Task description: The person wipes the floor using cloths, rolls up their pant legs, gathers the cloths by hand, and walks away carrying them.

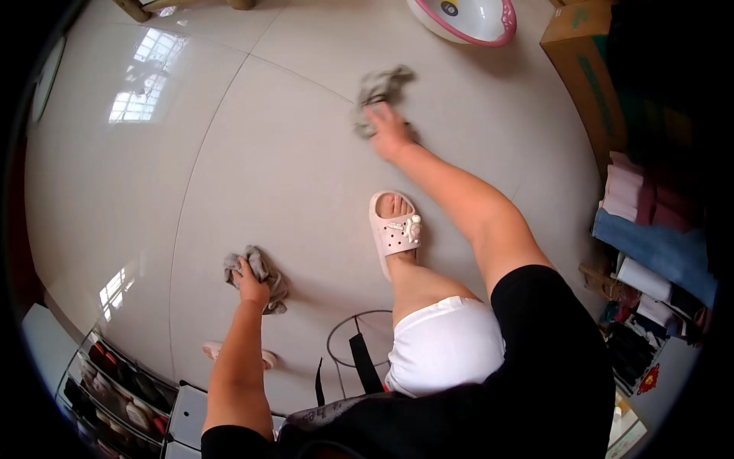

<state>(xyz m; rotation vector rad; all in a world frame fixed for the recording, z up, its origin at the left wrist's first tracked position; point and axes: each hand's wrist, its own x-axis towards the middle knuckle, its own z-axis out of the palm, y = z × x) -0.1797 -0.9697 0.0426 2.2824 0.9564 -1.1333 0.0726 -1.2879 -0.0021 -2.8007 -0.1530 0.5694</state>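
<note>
My left hand [251, 284] is closed on a crumpled grey-brown cloth [258, 264] that lies against the pale tiled floor [306, 176], left of centre. Farther forward, my right hand [390, 131] presses on a grey-green cloth [376, 90] on the same floor. That cloth and the right fingers are smeared by motion, and part of the cloth spreads out beyond the fingertips. The two hands are well apart.
A pink-rimmed basin [489, 34] stands at the top. Cardboard boxes [585, 76] and folded clothes [650, 237] line the right side. My foot in a pink clog [397, 229] is between the arms. A shoe rack [115, 390] stands at lower left, near a round metal frame [359, 336].
</note>
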